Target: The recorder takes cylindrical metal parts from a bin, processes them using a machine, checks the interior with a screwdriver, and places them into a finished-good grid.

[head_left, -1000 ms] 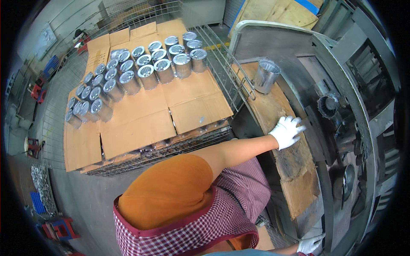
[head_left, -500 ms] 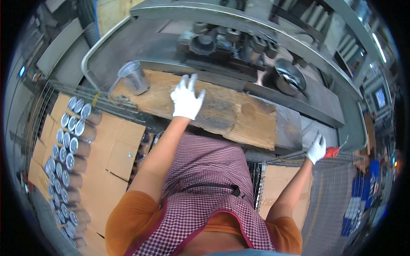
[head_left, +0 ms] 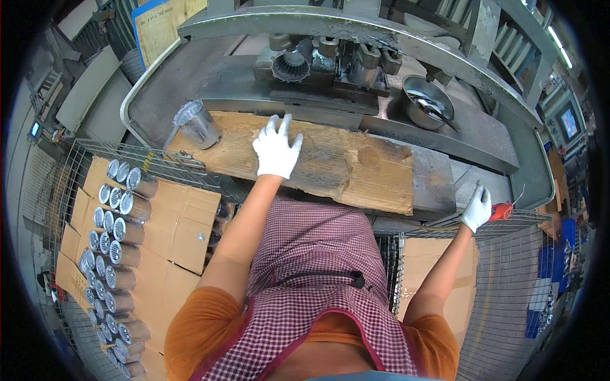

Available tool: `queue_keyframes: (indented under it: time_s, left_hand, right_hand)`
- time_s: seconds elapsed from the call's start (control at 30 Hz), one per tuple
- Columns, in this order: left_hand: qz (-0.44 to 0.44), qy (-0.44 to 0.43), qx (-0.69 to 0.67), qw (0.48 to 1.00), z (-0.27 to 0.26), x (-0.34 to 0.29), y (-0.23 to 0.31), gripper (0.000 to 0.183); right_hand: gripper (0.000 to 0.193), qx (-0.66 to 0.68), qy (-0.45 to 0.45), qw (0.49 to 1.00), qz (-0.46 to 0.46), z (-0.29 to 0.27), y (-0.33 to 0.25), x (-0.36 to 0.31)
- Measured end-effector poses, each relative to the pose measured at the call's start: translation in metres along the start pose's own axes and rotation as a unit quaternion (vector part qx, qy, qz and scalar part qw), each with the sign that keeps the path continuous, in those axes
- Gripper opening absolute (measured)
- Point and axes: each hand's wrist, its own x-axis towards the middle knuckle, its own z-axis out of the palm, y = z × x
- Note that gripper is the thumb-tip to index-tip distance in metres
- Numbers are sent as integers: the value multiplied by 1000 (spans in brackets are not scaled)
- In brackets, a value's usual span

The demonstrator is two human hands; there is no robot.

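Note:
My left hand [head_left: 277, 147], in a white glove, rests with fingers spread on a worn strip of brown cardboard [head_left: 381, 171] along the bench. Left of it, a grey metal cup [head_left: 198, 125] with a slotted end leans at a tilt. My right hand [head_left: 476, 208], gloved too, has its fingers stretched out at the bench's right end. Close against its outer side lies a red-handled tool [head_left: 501, 211] with a thin wire-like tip; the hand partly covers that spot, and I see no grip around the handle.
Rows of similar metal cups [head_left: 127, 235] lie on cardboard in a wire basket at left. Ahead are the machine's metal fixtures [head_left: 365, 66] beneath a thick frame bar [head_left: 305, 26]. A metal bowl [head_left: 427, 101] with a dark-handled tool stands at right. Another wire basket [head_left: 508, 273] is at lower right.
The whole view has shifted slightly and become sharper. My left hand stays on the cardboard, and my right hand remains beside the red-handled tool.

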Motion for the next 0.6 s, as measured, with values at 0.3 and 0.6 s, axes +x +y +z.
queue_keyframes:
  time_s: [0.3,0.6]
  left_hand:
    - [25,-134,25,990,0,0,-1,42]
    - [13,-48,17,999,1,0,1,49]
  right_hand:
    - [35,-10,26,999,-21,2,6,-2]
    - [34,-5,39,999,-28,2,1,-3]
